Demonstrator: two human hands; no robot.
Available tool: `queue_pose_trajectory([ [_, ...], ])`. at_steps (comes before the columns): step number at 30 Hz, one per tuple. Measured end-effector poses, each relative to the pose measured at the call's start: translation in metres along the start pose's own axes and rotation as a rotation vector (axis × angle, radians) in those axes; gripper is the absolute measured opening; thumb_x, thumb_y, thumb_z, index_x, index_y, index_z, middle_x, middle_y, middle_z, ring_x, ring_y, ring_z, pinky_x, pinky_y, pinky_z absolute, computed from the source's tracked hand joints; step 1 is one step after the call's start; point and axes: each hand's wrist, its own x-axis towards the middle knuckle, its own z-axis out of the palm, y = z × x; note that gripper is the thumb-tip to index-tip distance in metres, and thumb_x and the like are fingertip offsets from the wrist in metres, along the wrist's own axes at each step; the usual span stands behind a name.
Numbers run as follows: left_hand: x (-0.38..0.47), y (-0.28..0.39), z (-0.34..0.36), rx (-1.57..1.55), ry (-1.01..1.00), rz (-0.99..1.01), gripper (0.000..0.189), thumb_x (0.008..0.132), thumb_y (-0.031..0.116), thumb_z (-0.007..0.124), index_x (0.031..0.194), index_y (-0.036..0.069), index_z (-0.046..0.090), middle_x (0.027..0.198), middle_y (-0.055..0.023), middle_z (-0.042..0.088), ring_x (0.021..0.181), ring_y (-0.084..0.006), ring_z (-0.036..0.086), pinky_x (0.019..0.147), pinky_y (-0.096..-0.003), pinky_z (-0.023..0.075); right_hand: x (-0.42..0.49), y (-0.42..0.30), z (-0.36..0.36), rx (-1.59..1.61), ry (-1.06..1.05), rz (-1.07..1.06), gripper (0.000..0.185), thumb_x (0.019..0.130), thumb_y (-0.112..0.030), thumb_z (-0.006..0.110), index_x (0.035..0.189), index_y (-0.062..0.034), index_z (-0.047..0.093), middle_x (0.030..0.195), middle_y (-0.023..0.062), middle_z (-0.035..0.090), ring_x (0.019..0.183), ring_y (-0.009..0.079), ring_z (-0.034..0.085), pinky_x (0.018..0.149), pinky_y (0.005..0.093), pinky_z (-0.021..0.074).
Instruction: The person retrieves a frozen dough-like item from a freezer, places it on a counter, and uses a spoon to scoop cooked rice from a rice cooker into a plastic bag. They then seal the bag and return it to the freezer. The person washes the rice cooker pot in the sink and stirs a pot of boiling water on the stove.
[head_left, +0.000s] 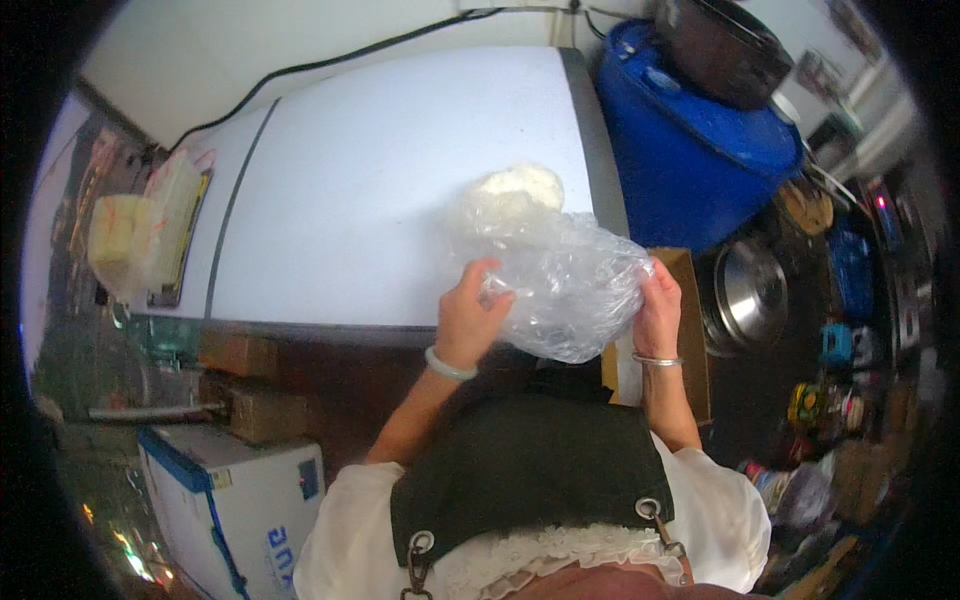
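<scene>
A crumpled clear plastic bag (562, 289) is stretched between my two hands at the near right part of the white tabletop (360, 187). My right hand (658, 311) pinches its right edge. On the other side, my left hand (472, 311) has thumb and fingers around the bag's left edge. A pale lump, which looks like dough (529, 182), rests on the table just beyond my hands. The bag's far end covers the near part of the lump, and I cannot tell whether the lump sits inside it.
A blue plastic drum (690, 150) carrying a dark pot (727, 52) stands beyond the table's right end. Below it are a cardboard box (690, 337) and a round metal lid (754, 292). Stacked bagged items (176, 225) occupy the left end. A white chest (240, 510) stands lower left.
</scene>
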Motion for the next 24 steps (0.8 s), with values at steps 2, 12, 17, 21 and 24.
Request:
queue_pose_trajectory([
  [2,0.013,-0.003,-0.021,-0.049,-0.201,-0.250,0.042,0.074,0.012,0.074,0.111,0.003,0.056,0.090,-0.0061,0.060,0.086,-0.0148,0.057,0.081,-0.0275,0.0475,0.022,-0.004,-0.003,0.020,-0.100,0.049,0.017,0.093,-0.014,0.054,0.101,-0.0012,0.063,0.098,0.0045,0.066,0.084,0.0114,0.061,0.079,0.0263,0.0486],
  [12,-0.023,0.002,-0.102,-0.844,0.328,0.032,0.018,0.082,0.012,0.069,0.088,0.008,0.052,0.084,-0.0010,0.049,0.081,-0.0154,0.052,0.074,-0.0294,0.0455,0.103,-0.011,0.015,0.098,-0.298,0.134,0.028,0.086,-0.014,0.051,0.111,-0.0006,0.057,0.107,0.0090,0.063,0.092,0.0149,0.059,0.085,0.0284,0.0447],
  [17,-0.033,0.004,-0.162,-0.806,0.614,0.158,0.036,0.084,0.021,0.069,0.112,0.005,0.052,0.102,-0.0063,0.054,0.094,-0.0178,0.054,0.081,-0.0338,0.0476,0.126,-0.012,0.050,-0.018,-0.445,-0.044,0.057,0.082,-0.022,0.057,0.132,0.0014,0.045,0.128,0.0151,0.054,0.121,0.0240,0.050,0.108,0.0392,0.0330],
  [21,-0.025,0.009,-0.201,-0.648,0.987,0.256,0.037,0.093,0.017,0.060,0.127,0.008,0.049,0.107,-0.0036,0.058,0.092,-0.0127,0.055,0.079,-0.0282,0.0477,0.132,0.003,0.088,-0.978,-0.757,-0.405,0.101,0.061,-0.043,0.082,0.144,-0.0110,0.034,0.142,0.0201,0.039,0.131,0.0348,0.039,0.110,0.0449,0.0301],
  [24,-0.012,0.007,-0.227,-0.836,1.005,0.290,0.039,0.095,0.012,0.056,0.132,0.009,0.045,0.117,-0.0044,0.057,0.095,-0.0134,0.055,0.080,-0.0293,0.0489,0.123,0.020,0.115,-1.565,-0.782,-0.615,0.105,0.055,-0.041,0.086,0.143,-0.0123,0.036,0.142,0.0206,0.037,0.131,0.0384,0.035,0.107,0.0461,0.0320],
])
